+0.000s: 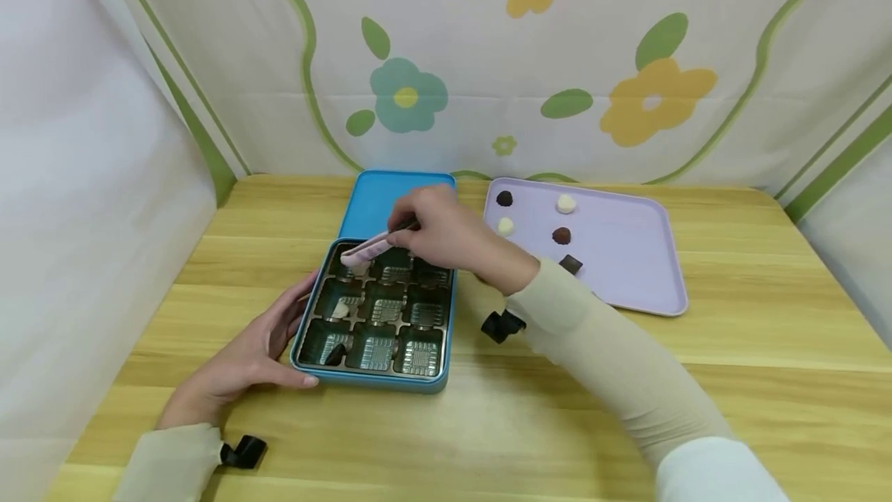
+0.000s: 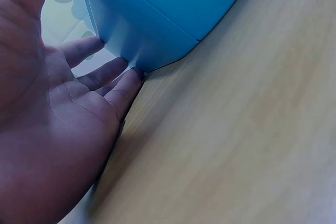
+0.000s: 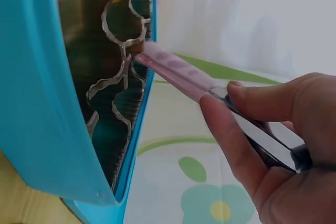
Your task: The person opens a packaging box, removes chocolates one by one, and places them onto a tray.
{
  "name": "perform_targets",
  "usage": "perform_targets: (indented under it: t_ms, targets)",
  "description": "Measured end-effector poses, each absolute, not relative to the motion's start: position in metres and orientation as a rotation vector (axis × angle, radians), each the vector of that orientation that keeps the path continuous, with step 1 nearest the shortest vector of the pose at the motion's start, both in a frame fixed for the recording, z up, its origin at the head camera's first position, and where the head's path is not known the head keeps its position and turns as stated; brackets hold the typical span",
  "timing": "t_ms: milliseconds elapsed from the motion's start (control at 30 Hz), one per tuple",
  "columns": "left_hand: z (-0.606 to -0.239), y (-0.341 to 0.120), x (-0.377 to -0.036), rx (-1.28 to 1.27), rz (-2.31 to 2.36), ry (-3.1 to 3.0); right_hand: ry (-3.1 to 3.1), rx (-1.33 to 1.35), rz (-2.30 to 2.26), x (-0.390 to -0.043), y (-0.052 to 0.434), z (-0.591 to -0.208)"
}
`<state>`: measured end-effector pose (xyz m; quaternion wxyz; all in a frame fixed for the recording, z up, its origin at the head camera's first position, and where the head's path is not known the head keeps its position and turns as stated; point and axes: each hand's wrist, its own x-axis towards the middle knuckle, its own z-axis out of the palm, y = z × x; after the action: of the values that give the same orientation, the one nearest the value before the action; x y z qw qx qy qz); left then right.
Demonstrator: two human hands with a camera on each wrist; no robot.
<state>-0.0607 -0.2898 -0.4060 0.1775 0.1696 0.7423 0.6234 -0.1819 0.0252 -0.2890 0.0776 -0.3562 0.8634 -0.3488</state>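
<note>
In the head view, a blue tin (image 1: 425,384) with a dark insert of several square compartments stands on the table. My right hand (image 1: 442,229) pinches small metal tongs (image 3: 176,72) with pink tips. The tips reach into the far left compartment, where a pale piece (image 1: 359,269) shows just under them. A white chocolate (image 1: 340,310) lies in the middle left compartment and a dark chocolate (image 1: 336,355) in the near left one. My left hand (image 1: 254,359) rests at the tin's near left corner, fingertips (image 2: 119,65) against its side and thumb along the front.
A blue lid (image 1: 365,196) lies behind the tin, partly covered by it. To the right, a lilac tray (image 1: 627,242) bears white chocolates (image 1: 566,204), dark rounded ones (image 1: 561,235) and a dark square one (image 1: 571,263). My right forearm crosses the tray's near left corner. A flowered curtain hangs behind.
</note>
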Motion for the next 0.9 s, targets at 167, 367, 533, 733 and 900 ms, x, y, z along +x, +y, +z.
perform_targets:
  t_ms: [167,367,533,733,900]
  targets:
    - [-0.403,-0.295,-0.060,0.481,1.759,2.118,2.534,-0.944,-1.222,-0.179,0.034,-0.290]
    - [-0.403,-0.296,-0.060,0.527,1.771,2.097,2.684,-1.159,-0.872,-0.179,0.018,-0.287]
    - [-0.407,-0.292,-0.060,0.522,1.791,2.074,2.690,-1.258,-0.613,-0.176,-0.004,-0.287]
    - [-0.409,-0.290,-0.062,0.499,1.790,2.077,2.669,-1.269,-0.648,-0.177,-0.012,-0.288]
    - [-0.408,-0.291,-0.062,0.493,1.787,2.072,2.636,-1.211,-0.736,-0.180,-0.005,-0.291]
